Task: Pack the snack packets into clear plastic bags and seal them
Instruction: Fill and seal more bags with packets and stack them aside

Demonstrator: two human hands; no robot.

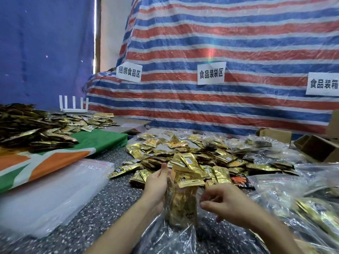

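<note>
I see left hand [156, 184] gripping crinkly clear plastic bag [181, 215] of gold foil packets [189, 180], right hand [227, 202] grip unclear, speckled grey table [102, 204]

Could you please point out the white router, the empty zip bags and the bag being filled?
white router [73, 110]: head view, flat base.
empty zip bags [55, 195]: head view, top bag's middle.
bag being filled [181, 208]: head view, packet-filled middle.
</note>
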